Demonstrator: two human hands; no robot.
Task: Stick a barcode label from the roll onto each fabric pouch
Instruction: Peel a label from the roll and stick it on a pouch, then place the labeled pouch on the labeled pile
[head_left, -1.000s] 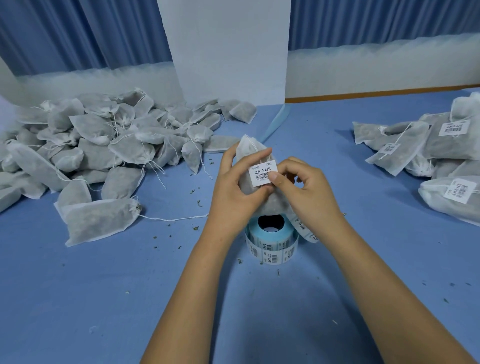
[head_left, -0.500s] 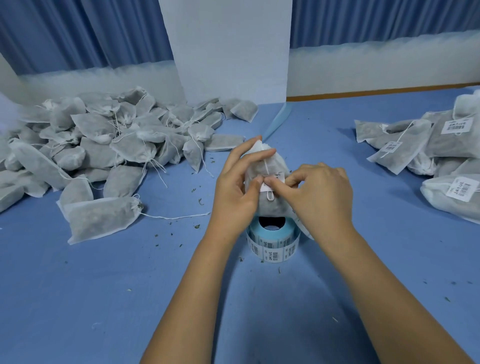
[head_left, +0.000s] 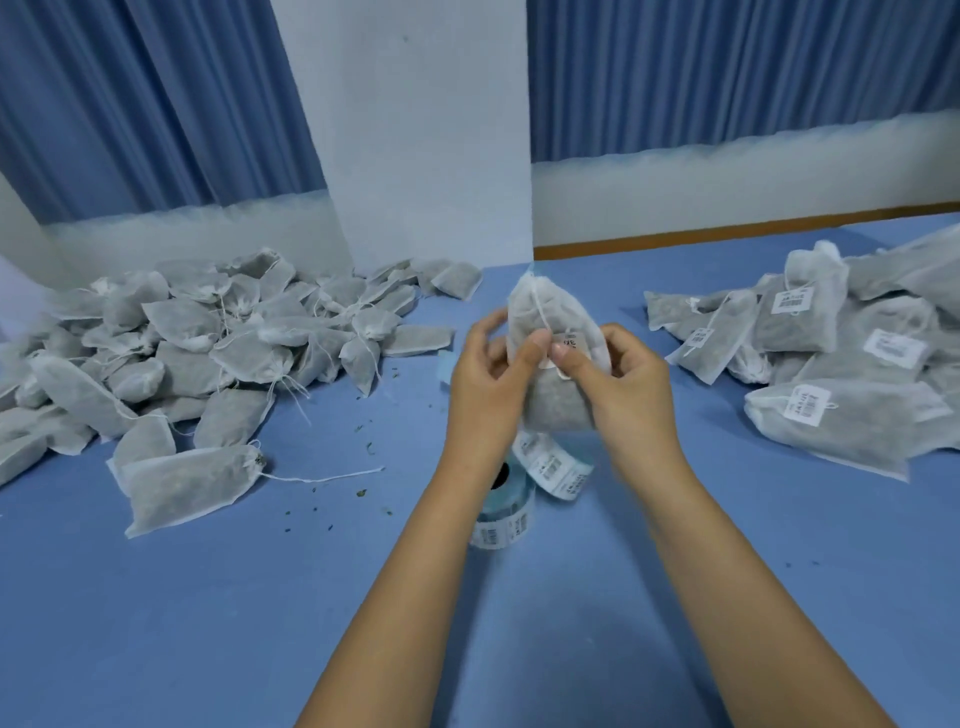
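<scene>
**Item: pouch (head_left: 558, 410), in hand.** Held upright over the surface (head_left: 208, 613), between both hands, above the roll (head_left: 506, 512) of labels.

**Left hand (head_left: 485, 379).** Clamped on the pouch's left edge, thumb on the front, fingers behind.

**Right hand (head_left: 626, 387).** Clamped on the right edge, thumb pressing the lower corner of the label (head_left: 574, 344).

**Change noted.** A second ago the label lay in full view on the pouch face, with the right fingertips at its corner. Half a second ago both hands covered it. Now the pouch sits higher and the two thumbs meet on the label's lower left part. Only the label's upper right part shows, and the print is blurred.

**Meaning for the task.** The label appears stuck down and is being pressed flat, so this pouch is probably near done.

**Stock.** Unlabelled pile (head_left: 208, 338) at far left, well apart. Labelled pile (head_left: 841, 358) at right. A loose strip (head_left: 558, 467) of labels trails from the roll, just below the pouch.

**Next, as judged.** The pouch belongs on the right pile.
</scene>
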